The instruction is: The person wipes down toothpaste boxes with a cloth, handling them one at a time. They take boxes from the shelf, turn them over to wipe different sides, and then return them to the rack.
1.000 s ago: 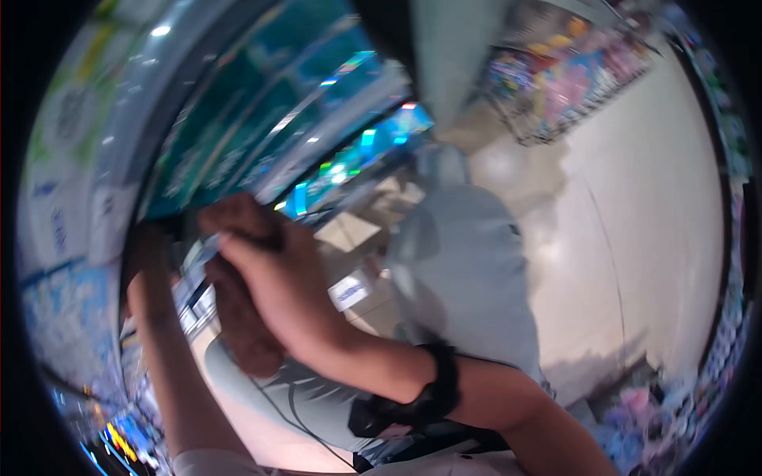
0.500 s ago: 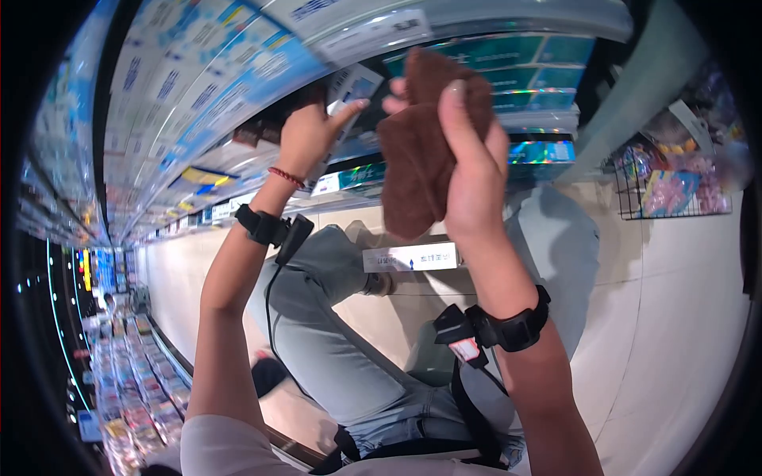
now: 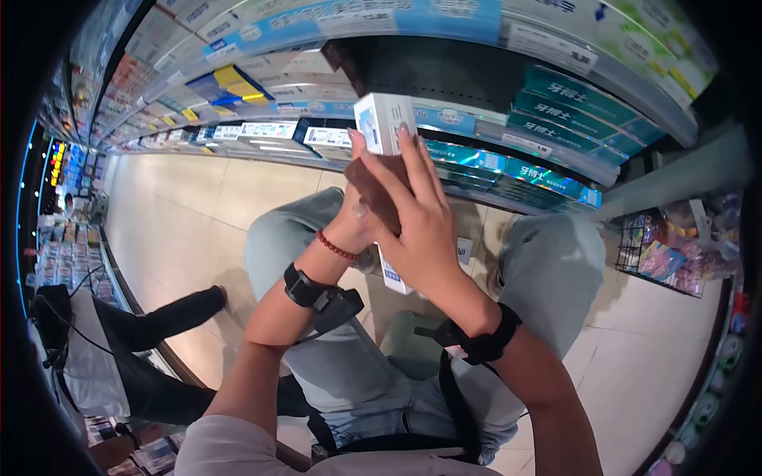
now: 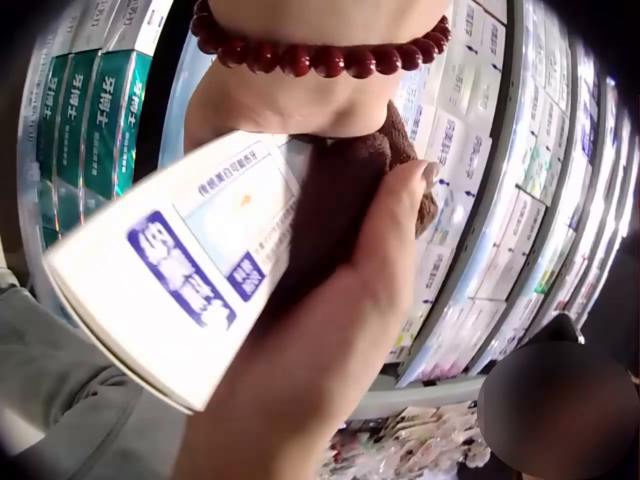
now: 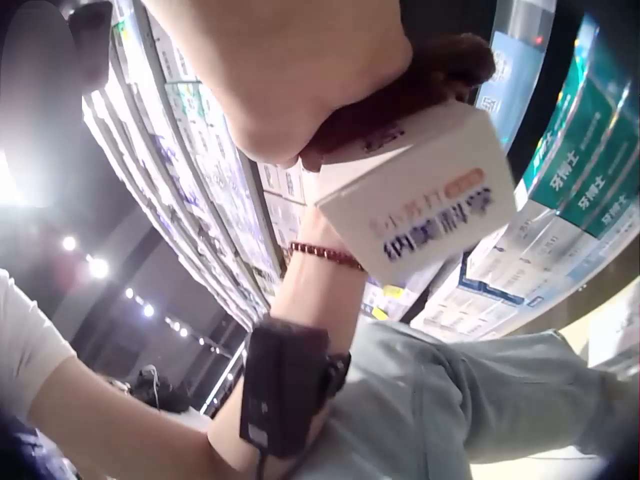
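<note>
A long white toothpaste box stands out between the two hands in front of the shelf. My left hand grips it from the left, with a red beaded bracelet at the wrist. A brown cloth lies against the box, and my right hand holds it there, fingers stretched along the box's side. In the left wrist view the right thumb presses over the cloth, while one printed end of the box sticks out past the hands. The other printed end of the box faces the right wrist view.
Shelves ahead hold green toothpaste boxes and rows of white cartons. Between them shows a dark gap. A wire basket of packaged goods stands at the right. Another person is at the left, beside the aisle. My bent knees flank the hands.
Half a second ago the left hand was at the shelf with the box and the right held the cloth apart. The hands have since come together, with box and cloth between them.
</note>
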Motion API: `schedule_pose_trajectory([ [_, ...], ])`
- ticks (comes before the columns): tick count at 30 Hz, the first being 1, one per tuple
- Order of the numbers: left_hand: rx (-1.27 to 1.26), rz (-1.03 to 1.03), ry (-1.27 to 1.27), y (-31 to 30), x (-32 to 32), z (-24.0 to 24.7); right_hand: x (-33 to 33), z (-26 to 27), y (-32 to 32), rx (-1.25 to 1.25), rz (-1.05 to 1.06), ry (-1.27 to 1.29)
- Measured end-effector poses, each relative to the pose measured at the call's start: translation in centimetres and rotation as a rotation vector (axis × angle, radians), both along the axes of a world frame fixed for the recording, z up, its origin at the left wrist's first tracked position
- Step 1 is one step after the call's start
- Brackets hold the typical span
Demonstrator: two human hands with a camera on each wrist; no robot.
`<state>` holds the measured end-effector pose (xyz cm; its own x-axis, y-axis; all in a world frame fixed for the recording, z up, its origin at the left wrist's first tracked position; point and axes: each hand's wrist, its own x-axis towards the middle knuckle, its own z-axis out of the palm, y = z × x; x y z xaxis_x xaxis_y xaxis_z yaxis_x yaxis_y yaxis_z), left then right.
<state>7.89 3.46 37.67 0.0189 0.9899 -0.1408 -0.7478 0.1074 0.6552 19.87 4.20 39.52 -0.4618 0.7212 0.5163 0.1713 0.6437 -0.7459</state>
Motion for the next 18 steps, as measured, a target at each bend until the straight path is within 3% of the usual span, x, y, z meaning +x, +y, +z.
schedule_pose_trajectory([
  [1,-0.006,-0.071,-0.137,-0.1,-1.1,0.0,-0.2,-0.2,-0.5,-0.005,0.051,-0.03],
  [3,0.147,-0.105,-0.124,-0.1,-0.8,-0.5,-0.6,0.0,-0.5,0.02,0.019,-0.073],
  [5,-0.169,-0.079,0.154,-0.2,0.4,1.8,-0.5,-0.5,-0.1,0.073,-0.099,-0.094],
  [6,-0.069,-0.107,0.4,-0.7,0.5,0.0,-0.2,-0.6,1.2,0.117,-0.188,-0.085],
  [7,-0.098,-0.129,0.369,-0.5,1.7,1.5,0.2,-0.7,3.1,0.162,-0.275,-0.074],
  [9,-0.165,-0.29,0.222,-0.3,2.6,0.2,1.0,1.2,5.3,-0.469,-0.102,0.499],
  [11,-0.162,-0.45,0.092,-0.3,3.3,-0.2,3.7,1.8,7.7,-0.795,0.013,0.356],
  [12,-0.276,-0.436,0.041,-0.1,3.8,-0.7,4.8,1.2,9.0,-0.834,0.096,0.238],
  [13,-0.247,-0.454,0.04,-0.1,3.8,-1.0,5.2,1.8,9.0,-0.949,0.159,0.224],
  [15,-0.188,-0.488,0.04,-0.1,3.8,-1.6,5.0,2.6,8.5,-0.937,0.233,0.243],
  [18,-0.212,-0.493,0.009,-0.2,4.8,-1.9,5.8,2.5,8.7,-0.91,0.172,0.137],
])
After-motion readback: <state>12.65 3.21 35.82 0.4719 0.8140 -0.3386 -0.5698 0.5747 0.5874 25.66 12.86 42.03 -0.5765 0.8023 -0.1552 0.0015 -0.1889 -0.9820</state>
